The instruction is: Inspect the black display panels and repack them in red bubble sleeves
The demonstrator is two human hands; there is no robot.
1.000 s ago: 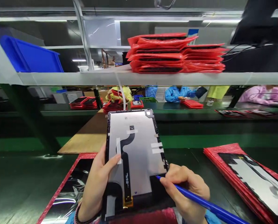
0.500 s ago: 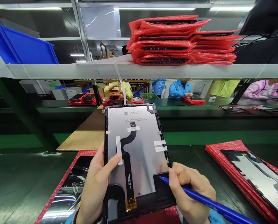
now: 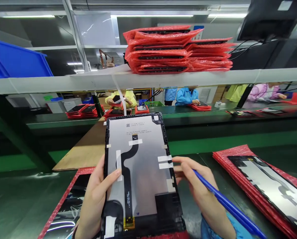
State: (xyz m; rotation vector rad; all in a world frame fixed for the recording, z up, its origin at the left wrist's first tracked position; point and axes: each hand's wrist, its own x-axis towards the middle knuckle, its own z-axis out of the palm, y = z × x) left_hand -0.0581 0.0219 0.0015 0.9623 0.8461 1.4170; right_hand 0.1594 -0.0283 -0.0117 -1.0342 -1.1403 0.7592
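Note:
A tablet screen assembly [image 3: 143, 176] is tilted up before me, its silver back facing me, with a black ribbon cable [image 3: 128, 196] and white tape strips [image 3: 165, 162]. My left hand [image 3: 96, 194] grips its left edge, thumb lying on the back by a strip of tape. In my right hand [image 3: 198, 186] is a blue marker pen [image 3: 223, 200], its tip pointing up and left. The fingertips of that hand reach the assembly's right edge beside two tape strips. A small blue mark [image 3: 138, 213] shows low on the silver back.
Red bubble bags holding panels [image 3: 158, 53] are stacked on the shelf [image 3: 88, 83] above. Another panel [image 3: 270, 186] lies on red bags at right, and a glossy black one [image 3: 71, 205] at left. A blue bin [image 3: 16, 59] is upper left. Several people work across the bench.
My right hand has moved up along the right edge, and the pen tip has left the black lower corner. My left hand keeps its hold. The view has shifted slightly.

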